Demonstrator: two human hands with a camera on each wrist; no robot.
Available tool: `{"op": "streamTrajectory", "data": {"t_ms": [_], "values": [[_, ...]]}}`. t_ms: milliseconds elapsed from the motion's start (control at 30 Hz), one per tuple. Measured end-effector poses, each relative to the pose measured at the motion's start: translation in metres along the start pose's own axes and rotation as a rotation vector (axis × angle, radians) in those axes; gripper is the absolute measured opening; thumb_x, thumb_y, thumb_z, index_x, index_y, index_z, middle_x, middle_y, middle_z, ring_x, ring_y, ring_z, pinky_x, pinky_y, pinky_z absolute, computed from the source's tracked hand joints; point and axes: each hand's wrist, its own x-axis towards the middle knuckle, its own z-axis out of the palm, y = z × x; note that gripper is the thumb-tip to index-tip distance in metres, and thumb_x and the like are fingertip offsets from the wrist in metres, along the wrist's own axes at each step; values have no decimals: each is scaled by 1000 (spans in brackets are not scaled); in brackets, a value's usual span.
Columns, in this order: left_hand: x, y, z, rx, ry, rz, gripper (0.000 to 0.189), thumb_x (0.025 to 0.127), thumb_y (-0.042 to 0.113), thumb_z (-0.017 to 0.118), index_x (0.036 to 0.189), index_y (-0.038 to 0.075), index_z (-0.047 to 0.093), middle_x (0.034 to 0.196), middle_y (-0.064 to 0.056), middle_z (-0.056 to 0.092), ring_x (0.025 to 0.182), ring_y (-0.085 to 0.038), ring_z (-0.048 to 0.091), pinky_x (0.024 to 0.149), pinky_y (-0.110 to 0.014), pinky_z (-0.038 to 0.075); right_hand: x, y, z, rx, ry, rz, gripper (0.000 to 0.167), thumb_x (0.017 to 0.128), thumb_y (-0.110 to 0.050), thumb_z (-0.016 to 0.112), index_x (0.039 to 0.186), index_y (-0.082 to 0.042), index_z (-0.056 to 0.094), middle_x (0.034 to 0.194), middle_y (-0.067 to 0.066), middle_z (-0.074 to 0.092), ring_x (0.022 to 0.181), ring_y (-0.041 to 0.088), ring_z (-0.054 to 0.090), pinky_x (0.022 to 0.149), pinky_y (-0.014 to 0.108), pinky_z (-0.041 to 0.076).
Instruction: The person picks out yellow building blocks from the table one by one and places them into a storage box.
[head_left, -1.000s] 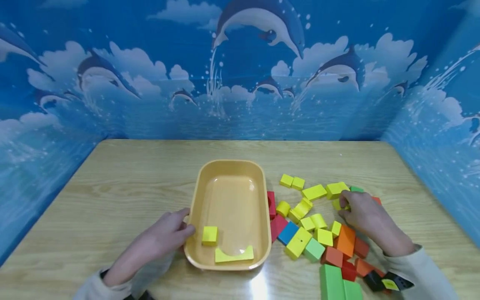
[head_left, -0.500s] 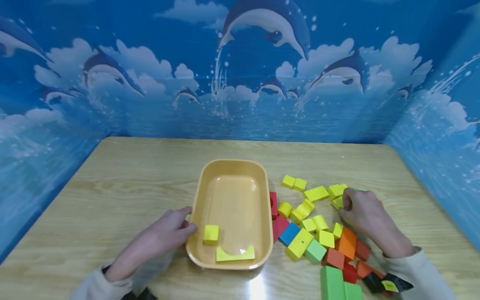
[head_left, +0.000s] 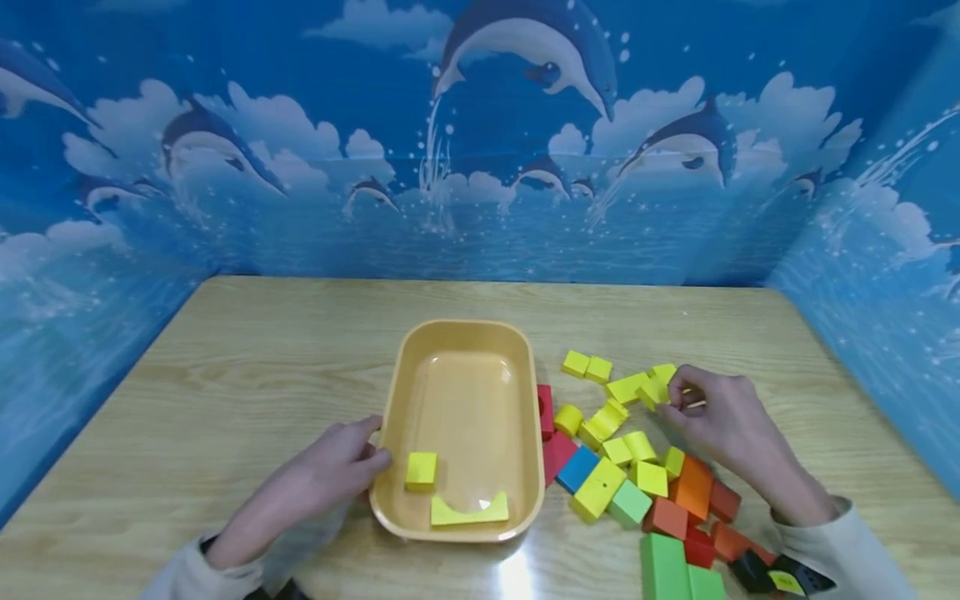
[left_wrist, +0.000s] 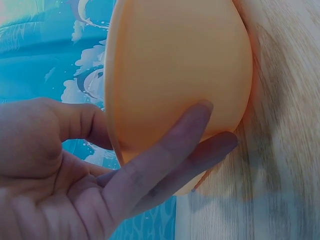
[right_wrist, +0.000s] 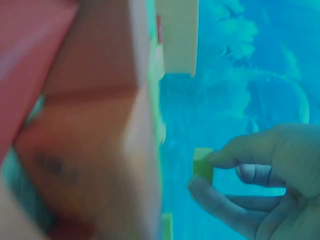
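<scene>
A tan plastic tray (head_left: 465, 336) stands on the table, holding a yellow cube (head_left: 421, 473) and a yellow block with a curved cut-out (head_left: 469, 512). My left hand (head_left: 326, 475) grips its left side; in the left wrist view, the thumb hooks over the rim and the fingers lie along the outer wall. Right of the tray, my right hand (head_left: 727, 421) pinches a small yellow block (right_wrist: 202, 164) between thumb and fingertips. In the head view, that block overlaps other yellow blocks (head_left: 624, 388) at the back of the pile.
Yellow blocks, a blue block (head_left: 578, 469), green blocks (head_left: 664, 567), an orange block (head_left: 691, 487) and red blocks (head_left: 558, 454) lie loosely right of the tray, some against its side. Dolphin-patterned blue walls (head_left: 480, 225) enclose the table's back and sides.
My right hand has drawn a small yellow block out from the far right of the pile and moved it slightly left. The left hand and tray stay put.
</scene>
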Motion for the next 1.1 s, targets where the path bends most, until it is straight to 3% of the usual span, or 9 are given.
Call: {"op": "streamTrajectory", "data": {"t_ms": [200,400,767,933,1100], "values": [[0,2,-1,1,-3,-6,57,89,10,52,142,-8,38,80,-4,64,66,-16,57,56,-31,45,-10,-32,0,107,33,-133,25,74,3,74,74,-14,56,72,-4,62,66,10,66,59,26,55],[-3,2,-1,-14,8,-6,56,90,10,53,141,-6,39,80,-5,64,67,-16,58,57,-32,47,-11,-56,6,176,-16,-221,29,73,5,76,74,-16,57,70,-11,58,65,0,60,60,20,54],[-2,-1,1,-18,30,12,53,90,9,53,138,-8,42,85,-6,66,71,-15,60,59,-32,49,-5,-90,21,288,-39,-391,32,74,6,75,74,-18,54,74,-12,57,68,0,58,60,18,52],[-2,0,4,-9,41,15,53,89,8,53,139,-7,43,85,-6,66,70,-15,60,59,-31,49,-5,-111,32,250,-74,-495,25,76,-2,76,76,-17,57,68,-13,53,61,1,50,52,17,46],[-4,-2,4,-12,54,69,52,88,8,54,137,-8,44,84,-5,67,70,-15,60,60,-31,49,-6,-128,46,174,-119,-481,14,77,-8,76,84,-16,68,63,-13,52,52,-3,40,46,16,37]]}}
